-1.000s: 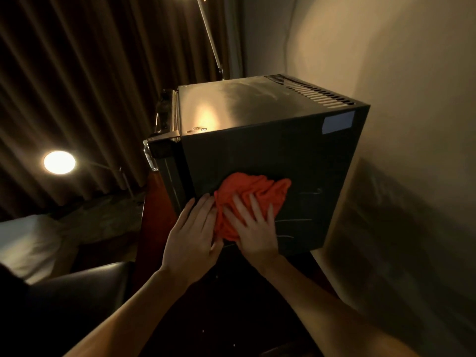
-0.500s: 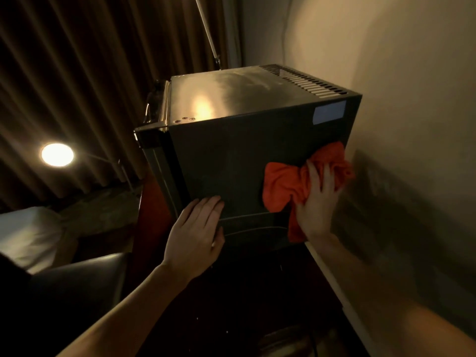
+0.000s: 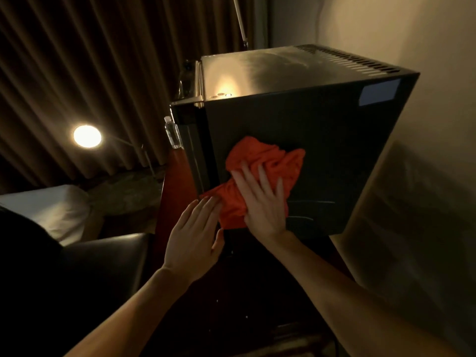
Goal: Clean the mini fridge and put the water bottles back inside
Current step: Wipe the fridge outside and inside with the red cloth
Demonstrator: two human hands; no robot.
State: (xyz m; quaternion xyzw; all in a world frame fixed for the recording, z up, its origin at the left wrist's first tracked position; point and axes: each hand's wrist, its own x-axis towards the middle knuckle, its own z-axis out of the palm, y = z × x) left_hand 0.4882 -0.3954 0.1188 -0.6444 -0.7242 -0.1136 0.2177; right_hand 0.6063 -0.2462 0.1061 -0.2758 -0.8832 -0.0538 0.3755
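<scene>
While the room stays this dim, I take the black mini fridge (image 3: pixel 296 130) as my anchor: it stands on a dark reddish cabinet (image 3: pixel 175 191) close beside the wall (image 3: pixel 412 42) on its far side, with brown curtains (image 3: pixel 90 73) behind its door end. Below and in front of the fridge sits a dark chair (image 3: pixel 103 258), and a lit lamp (image 3: pixel 87 136) glows off toward the curtains.

Against the fridge's near side panel lies the orange cloth (image 3: pixel 268 166), bunched, spread over the lower middle. My right hand (image 3: pixel 260 202) presses it flat with fingers spread and nearly straight, not gripping. My left hand (image 3: pixel 195 235) rests open on the panel's lower corner by the door edge, fingertips just touching the cloth's tail.

One water bottle (image 3: pixel 173 134) stands at the fridge's door corner, upright, partly hidden; I cannot tell what it stands on.

Risks as I judge them: a hard sideways wipe toward the door end could slide the fridge on the cabinet and knock that bottle over. With only a flat palm on the cloth, it could slip free and drop.
</scene>
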